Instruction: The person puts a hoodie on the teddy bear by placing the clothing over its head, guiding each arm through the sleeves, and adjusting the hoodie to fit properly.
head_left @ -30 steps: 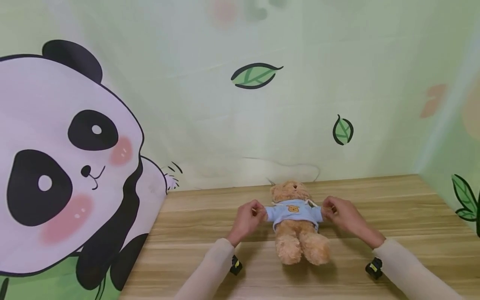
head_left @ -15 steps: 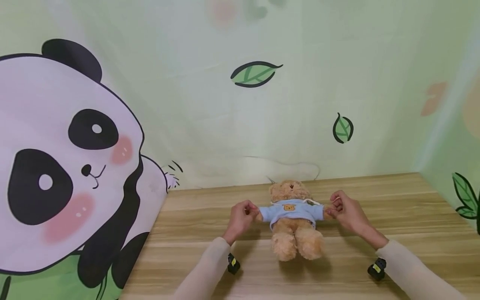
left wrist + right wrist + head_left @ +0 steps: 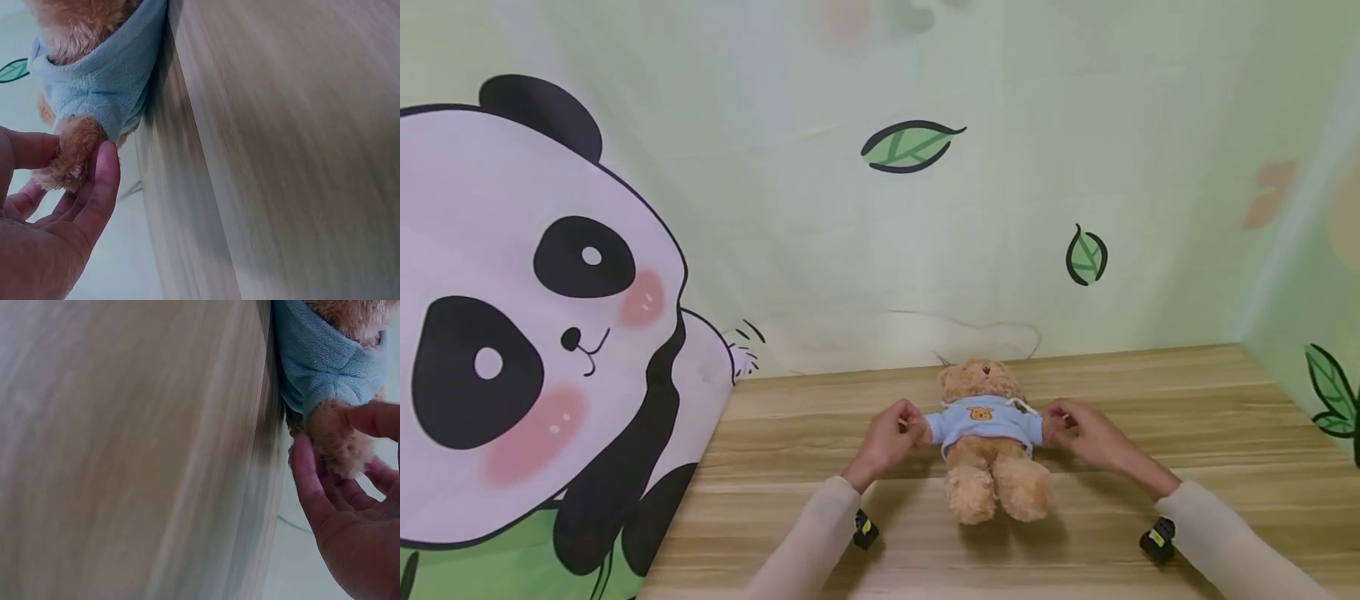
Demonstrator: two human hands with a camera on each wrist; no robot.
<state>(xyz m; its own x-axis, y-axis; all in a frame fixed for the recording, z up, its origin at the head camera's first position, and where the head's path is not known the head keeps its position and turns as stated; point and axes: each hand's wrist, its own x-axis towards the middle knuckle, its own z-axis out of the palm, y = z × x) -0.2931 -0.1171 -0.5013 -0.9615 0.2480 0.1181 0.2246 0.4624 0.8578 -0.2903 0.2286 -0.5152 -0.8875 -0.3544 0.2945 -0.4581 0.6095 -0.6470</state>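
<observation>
A brown teddy bear (image 3: 981,462) in a light blue hoodie (image 3: 988,427) lies on its back on the wooden table, legs toward me and head toward the wall. My left hand (image 3: 891,435) pinches the paw at the left of the head view. On the other side, my right hand (image 3: 1086,432) holds the opposite paw. Both of the bear's arms are spread sideways. Close up in the left wrist view, thumb and fingers curl round the furry paw (image 3: 78,150). The right wrist view likewise has thumb and fingers about the other paw (image 3: 340,437).
The wood-grain table (image 3: 812,517) meets a pale green wall cloth (image 3: 805,250) just beyond the bear's head. A large printed panda (image 3: 610,358) fills the left side. Small black devices (image 3: 865,530) sit under both wrists.
Half a second ago both hands were farther apart, stretching the bear's arms outward. Since then they have come inward, and the sleeves reach less far out. The bear stays between them.
</observation>
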